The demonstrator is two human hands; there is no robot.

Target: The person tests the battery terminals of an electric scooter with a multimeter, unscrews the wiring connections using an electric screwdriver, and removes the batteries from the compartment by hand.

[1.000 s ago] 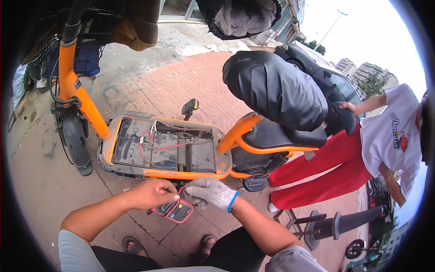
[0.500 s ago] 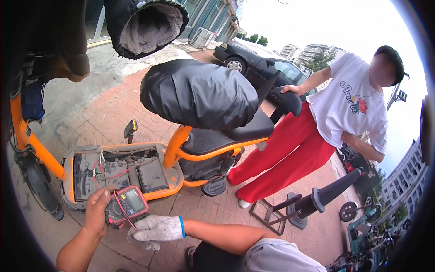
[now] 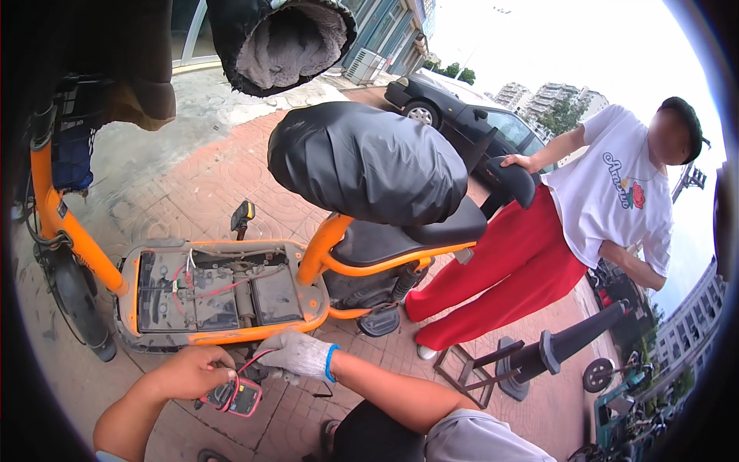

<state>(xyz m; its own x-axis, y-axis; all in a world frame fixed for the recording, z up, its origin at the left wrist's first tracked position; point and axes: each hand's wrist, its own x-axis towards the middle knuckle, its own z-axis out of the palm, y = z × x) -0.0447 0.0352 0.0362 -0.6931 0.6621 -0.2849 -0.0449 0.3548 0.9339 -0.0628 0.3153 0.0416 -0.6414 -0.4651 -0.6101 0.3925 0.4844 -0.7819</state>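
A red and dark grey multimeter [image 3: 245, 398] hangs tilted below my bare left hand [image 3: 192, 373]. That hand is closed at the meter's upper edge, thumb and forefinger pinched by the red lead; the hidden fingers leave the exact grip unclear. My right hand [image 3: 299, 356], in a white knitted glove with a blue cuff, is closed on the red test lead [image 3: 262, 354], which runs up from the meter. Both hands are just on the near side of an orange electric bike [image 3: 85, 258]. Its floorboard compartment [image 3: 162, 304] lies uncovered, showing dusty dark blocks and red and white wires.
A black-covered seat [image 3: 369, 162] rises above the compartment, with a pedal [image 3: 379, 322] below. A person in red trousers [image 3: 500, 269] stands at right, one hand on the rear backrest [image 3: 512, 181]. A metal stand [image 3: 462, 377] and dark cone [image 3: 531, 358] are on the paving.
The multimeter has dropped and tipped below my left hand, its screen no longer facing up. My right hand has moved off the meter and up to the right, drawing the red lead out.
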